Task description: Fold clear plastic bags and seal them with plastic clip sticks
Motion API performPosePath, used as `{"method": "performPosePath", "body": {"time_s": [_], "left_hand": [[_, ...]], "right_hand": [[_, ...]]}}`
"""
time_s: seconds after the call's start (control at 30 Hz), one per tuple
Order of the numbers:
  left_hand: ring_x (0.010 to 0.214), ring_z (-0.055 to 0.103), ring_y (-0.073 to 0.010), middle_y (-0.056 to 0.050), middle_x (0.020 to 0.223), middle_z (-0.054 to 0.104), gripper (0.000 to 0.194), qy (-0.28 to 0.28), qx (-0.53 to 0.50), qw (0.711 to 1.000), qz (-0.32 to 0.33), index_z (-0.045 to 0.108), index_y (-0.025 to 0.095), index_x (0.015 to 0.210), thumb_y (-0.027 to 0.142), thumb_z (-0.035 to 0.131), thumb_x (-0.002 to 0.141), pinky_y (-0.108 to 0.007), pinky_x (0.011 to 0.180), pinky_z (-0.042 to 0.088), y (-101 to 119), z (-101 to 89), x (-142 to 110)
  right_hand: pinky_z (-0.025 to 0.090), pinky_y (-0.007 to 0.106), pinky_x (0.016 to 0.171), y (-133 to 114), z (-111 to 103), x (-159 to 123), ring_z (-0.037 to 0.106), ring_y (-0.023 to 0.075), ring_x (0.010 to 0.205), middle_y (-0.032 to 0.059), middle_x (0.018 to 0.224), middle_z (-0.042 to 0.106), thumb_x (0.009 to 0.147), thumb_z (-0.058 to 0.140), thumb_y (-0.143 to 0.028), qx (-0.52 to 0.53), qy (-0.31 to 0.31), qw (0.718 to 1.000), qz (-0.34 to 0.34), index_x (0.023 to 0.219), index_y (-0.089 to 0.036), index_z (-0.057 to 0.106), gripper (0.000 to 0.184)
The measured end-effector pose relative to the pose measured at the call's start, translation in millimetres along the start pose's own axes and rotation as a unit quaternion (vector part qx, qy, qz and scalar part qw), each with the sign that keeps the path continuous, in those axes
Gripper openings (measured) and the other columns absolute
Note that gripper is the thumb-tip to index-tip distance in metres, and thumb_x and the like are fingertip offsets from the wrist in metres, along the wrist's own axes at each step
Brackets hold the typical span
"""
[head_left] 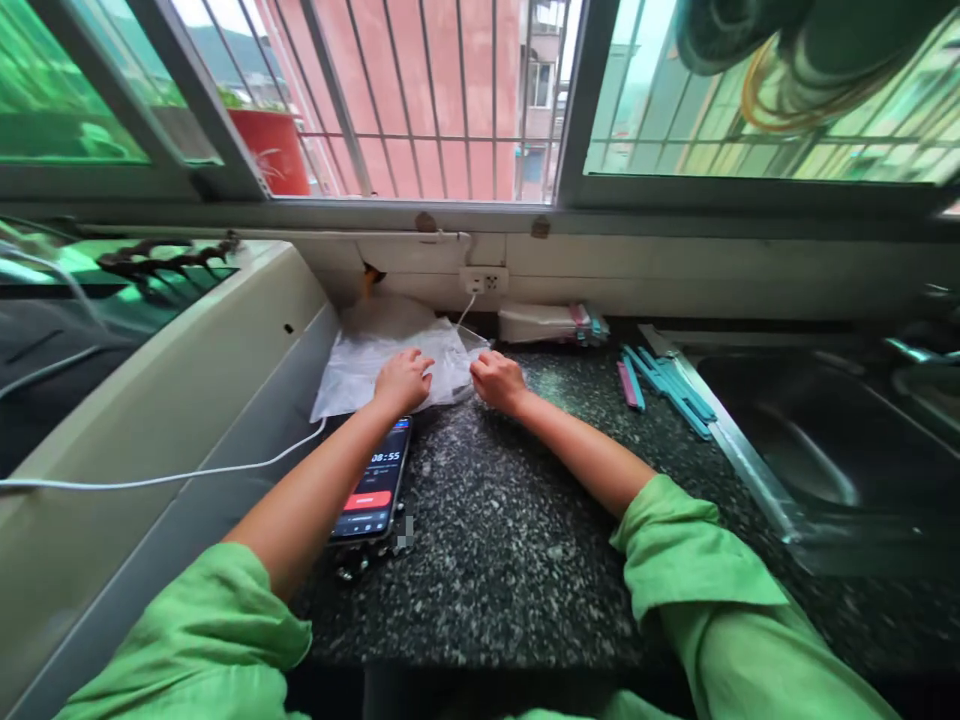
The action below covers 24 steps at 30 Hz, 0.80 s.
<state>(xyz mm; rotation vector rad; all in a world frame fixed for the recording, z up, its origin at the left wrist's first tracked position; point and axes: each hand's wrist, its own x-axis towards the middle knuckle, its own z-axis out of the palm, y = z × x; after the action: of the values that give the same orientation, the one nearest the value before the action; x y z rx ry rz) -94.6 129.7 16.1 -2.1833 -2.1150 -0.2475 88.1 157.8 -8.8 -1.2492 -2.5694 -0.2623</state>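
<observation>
A pile of clear plastic bags (pixel 360 365) lies on the dark speckled counter (pixel 510 540) below the window. My left hand (pixel 403 381) rests on the pile with its fingers curled down onto the plastic. My right hand (pixel 496 380) is closed in a pinch on the pile's right edge. A phone (pixel 375 485) with a running timer and a red button lies on the counter under my left forearm. Both sleeves are green.
A white cable (pixel 187 475) runs from the left across a cream appliance (pixel 150 400). A wall socket (pixel 484 281) sits above the bags. Blue and pink sealing clips (pixel 664 385) lie near the steel sink (pixel 825 440) at right. A folded packet (pixel 540 322) leans on the wall.
</observation>
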Motion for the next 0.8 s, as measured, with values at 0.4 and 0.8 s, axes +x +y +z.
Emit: {"method": "performPosePath", "body": {"time_s": [0.4,0.8], "left_hand": [[0.110,0.052,-0.0363,-0.022,0.122,0.055,0.051,-0.128,0.006,0.978,-0.165,0.053,0.012,0.119,0.033,0.055,0.072,-0.043,0.084,0.044,-13,15.1,35],[0.094,0.057,-0.0298,-0.016,0.099,0.063,0.032,0.098,0.023,0.994,-0.050,0.064,0.013,0.092,0.027,0.037,0.083,-0.037,0.075,0.041,29,-19.3,16]], "right_hand": [[0.042,0.026,0.075,0,11,-26,0.054,0.0191,0.091,0.0090,0.100,0.061,0.083,0.044,-0.014,0.089,0.066,0.994,-0.013,0.107,-0.018,0.059,0.029],[0.044,0.027,0.070,20,13,-86,0.057,0.0172,0.079,0.0063,0.083,0.064,0.081,0.049,-0.016,0.160,0.175,0.971,-0.032,0.088,-0.018,0.063,0.016]]}}
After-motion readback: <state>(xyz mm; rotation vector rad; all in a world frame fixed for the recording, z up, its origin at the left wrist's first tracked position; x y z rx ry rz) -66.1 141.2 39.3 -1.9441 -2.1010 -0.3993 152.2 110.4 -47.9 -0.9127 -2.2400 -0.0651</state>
